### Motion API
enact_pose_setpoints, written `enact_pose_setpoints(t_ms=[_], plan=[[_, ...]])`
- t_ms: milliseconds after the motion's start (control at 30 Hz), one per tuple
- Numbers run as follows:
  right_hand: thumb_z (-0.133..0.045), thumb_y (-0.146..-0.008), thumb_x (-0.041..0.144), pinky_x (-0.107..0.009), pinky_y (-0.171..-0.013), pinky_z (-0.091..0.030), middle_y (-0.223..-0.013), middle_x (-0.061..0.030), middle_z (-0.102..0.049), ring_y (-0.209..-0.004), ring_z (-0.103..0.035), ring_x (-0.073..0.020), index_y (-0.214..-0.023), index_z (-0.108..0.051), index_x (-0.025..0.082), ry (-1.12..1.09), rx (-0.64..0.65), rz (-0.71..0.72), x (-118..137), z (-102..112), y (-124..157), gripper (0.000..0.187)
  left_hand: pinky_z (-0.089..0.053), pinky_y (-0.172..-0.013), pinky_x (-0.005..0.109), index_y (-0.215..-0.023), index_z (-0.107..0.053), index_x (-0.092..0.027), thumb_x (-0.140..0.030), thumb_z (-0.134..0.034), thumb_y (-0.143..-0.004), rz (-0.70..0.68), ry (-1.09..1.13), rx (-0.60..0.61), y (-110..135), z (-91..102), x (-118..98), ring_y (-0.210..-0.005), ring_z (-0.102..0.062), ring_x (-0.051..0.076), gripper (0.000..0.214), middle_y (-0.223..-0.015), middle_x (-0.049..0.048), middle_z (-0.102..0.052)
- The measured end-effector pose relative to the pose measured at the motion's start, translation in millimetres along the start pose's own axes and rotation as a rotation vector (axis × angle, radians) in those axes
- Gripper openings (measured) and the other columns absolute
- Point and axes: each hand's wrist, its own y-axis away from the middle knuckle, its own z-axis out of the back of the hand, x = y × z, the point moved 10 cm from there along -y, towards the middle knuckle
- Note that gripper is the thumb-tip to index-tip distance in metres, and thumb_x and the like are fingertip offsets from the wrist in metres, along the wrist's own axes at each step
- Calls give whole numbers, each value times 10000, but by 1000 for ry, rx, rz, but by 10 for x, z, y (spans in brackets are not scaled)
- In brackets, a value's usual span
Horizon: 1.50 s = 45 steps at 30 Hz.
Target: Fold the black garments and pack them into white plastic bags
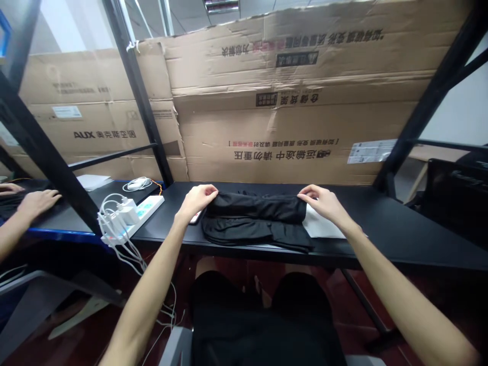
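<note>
Forearms (152,290) stretched out past my lap (263,315), I pinch a folded black cloth (255,231) by two corners.

It lies on the black desk (396,218), close to the front edge, midway between my arms; my left hand (196,201) nips its far left corner between thumb and fingertips, and my right hand (324,203) pinches the far right one likewise. A white sheet (320,226) sticks out at the cloth's right end, and a mostly hidden phone-like object (195,217) at its left. Farther left, a white power strip (147,208) sits slantwise, plugs in it, cables (131,249) hanging down. Beyond are a coiled white cable (137,184) and, far left, another person's hand (40,201). Cardboard (297,117) with upside-down print stands behind the desk.
</note>
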Motion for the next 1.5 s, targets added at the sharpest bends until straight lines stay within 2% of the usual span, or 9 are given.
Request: enact_pose_setpoints(t_ms=[200, 433, 567, 700, 867, 1033, 1233, 1400, 1500], plan=[[-678, -901, 543, -380, -816, -472, -892, -46, -834, -894, -762, -280, -976, -750, 256, 146, 58, -48, -174, -272, -272, 305, -552, -914, 292, -1131, -855, -268, -381, -634, -1004, 73, -154, 92, -252, -236, 71, -1102, -775, 254, 278, -1194, 52, -851], [-594, -977, 480, -408, -915, -401, -934, -47, -839, -967, -761, -277, -1011, -736, 245, 341, 162, 40, -131, -511, -258, 277, -535, -990, 326, -1146, -839, -259, -358, -590, -1030, 57, -251, 119, -234, -469, 121, -1173, -757, 274, 292, -1233, 79, -838], [-557, -1006, 499, -507, -1009, -384, -1039, -104, -832, -1058, -730, -327, -1032, -748, 223, 415, 84, 124, 139, -410, -252, 337, -511, -1034, 334, -1182, -812, -255, -353, -553, -1054, 9, -251, 26, -121, -305, 19, -1185, -744, 257, 305, -1230, 77, -826], [-492, -1066, 534, -591, -1139, -368, -1326, -159, -780, -1268, -681, -364, -1267, -752, 219, 345, 49, 191, 638, -406, -102, 455, -489, -1078, 395, -1180, -818, -244, -361, -525, -1059, 42, -327, 13, 37, -168, 6, -1209, -737, 295, 338, -1231, 103, -821], [-411, -1108, 592, -574, -1292, -296, -1693, -215, -522, -1590, -449, -372, -1677, -478, 159, 205, 212, 348, 1416, -861, 315, 718, -488, -1082, 489, -1047, -853, -211, -428, -532, -1047, 175, -438, 76, 220, -158, 86, -1197, -737, 369, 387, -1183, 167, -832], [-293, -1099, 744, -607, -1363, -156, -1813, -253, -273, -1703, -222, -399, -1775, -244, 64, 176, 326, 367, 1846, -1502, 589, 960, -470, -1110, 524, -982, -834, -203, -487, -565, -1038, 223, -437, 128, 303, -268, 67, -1182, -743, 371, 395, -1114, 181, -841], [-154, -1094, 766, -668, -1359, -115, -1780, -292, -306, -1701, -218, -429, -1763, -255, 20, 183, 307, 278, 1858, -1939, 577, 1007, -480, -1105, 508, -1055, -824, -221, -417, -615, -1019, 225, -391, 79, 293, -251, 50, -1223, -741, 366, 289, -1181, 155, -840], [-155, -1097, 762, -668, -1365, -93, -1774, -324, -276, -1699, -223, -430, -1724, -313, -44, 203, 365, 237, 1788, -2023, 590, 1033, -477, -1108, 502, -1100, -835, -231, -405, -628, -1021, 217, -392, 61, 223, -143, -14, -1249, -737, 372, 282, -1226, 139, -836], [-186, -1099, 760, -676, -1363, -101, -1765, -314, -304, -1690, -254, -430, -1723, -341, -22, 217, 384, 219, 1763, -2026, 599, 1012, -480, -1098, 490, -1077, -841, -230, -396, -644, -1015, 211, -422, 61, 171, -73, -101, -1234, -743, 374, 264, -1195, 142, -842]])
